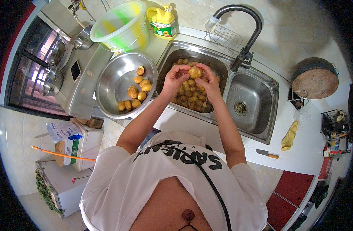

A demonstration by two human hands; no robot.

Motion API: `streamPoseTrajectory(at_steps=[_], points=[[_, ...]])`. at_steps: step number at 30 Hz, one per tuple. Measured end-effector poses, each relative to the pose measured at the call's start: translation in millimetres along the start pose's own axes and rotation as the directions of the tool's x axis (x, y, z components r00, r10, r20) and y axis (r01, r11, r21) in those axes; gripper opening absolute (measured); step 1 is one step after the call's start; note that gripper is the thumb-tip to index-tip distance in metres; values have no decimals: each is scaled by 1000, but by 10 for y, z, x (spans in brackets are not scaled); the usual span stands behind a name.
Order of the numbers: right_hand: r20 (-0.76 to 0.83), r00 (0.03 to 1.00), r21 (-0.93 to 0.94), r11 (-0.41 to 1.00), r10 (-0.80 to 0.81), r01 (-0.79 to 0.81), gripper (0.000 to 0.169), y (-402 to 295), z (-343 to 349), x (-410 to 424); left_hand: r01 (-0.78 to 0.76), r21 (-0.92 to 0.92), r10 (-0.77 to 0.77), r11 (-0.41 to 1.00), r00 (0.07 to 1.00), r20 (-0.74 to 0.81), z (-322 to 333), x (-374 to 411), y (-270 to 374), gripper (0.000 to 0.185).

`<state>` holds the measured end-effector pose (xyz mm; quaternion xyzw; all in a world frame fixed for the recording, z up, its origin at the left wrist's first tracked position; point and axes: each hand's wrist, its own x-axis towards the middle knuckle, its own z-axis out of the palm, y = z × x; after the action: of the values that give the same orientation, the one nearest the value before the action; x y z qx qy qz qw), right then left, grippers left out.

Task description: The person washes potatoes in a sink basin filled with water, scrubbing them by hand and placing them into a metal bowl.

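A potato [195,72] is held between the fingertips of my left hand [176,79] and my right hand [209,83], above the larger sink basin [176,51]. Below my hands, that basin holds many small potatoes [193,96], apparently in water. To the left stands a wide stainless steel bowl [113,83], which overlaps the counter edge. Several potatoes [132,91] lie loose along its right side, and one near the top shows a pale patch.
Behind the bowl are a plastic bucket [118,26] and a yellow detergent jug [162,23]. A black faucet [257,29] arches over the smaller basin [248,95]. A knife [267,154] and a yellow cloth-like item [289,136] lie on the right counter. A phone [76,71] rests left.
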<state>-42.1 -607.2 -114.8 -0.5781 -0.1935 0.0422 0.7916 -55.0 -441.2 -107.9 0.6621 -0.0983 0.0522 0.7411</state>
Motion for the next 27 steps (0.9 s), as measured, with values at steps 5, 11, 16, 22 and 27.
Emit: streamPoseTrajectory(at_steps=[5,11,16,22,27], points=[[-9,995,-189,978,-95,91,51,-11,-5,9,46,-44,-45,998,999,20,-10,-9,6,22],[53,969,-428,871,-243,242,50,-59,-18,32,137,-120,-136,983,991,15,3,-22,52,17],[112,962,-545,793,-250,270,50,-179,15,41,194,-222,-192,956,981,28,-3,-37,63,16],[33,985,-317,933,-168,170,55,-165,54,27,235,-307,-227,922,972,63,-19,-35,22,22],[10,995,-329,939,-100,98,51,-42,-36,27,259,-334,-233,906,965,117,-25,-38,41,39]])
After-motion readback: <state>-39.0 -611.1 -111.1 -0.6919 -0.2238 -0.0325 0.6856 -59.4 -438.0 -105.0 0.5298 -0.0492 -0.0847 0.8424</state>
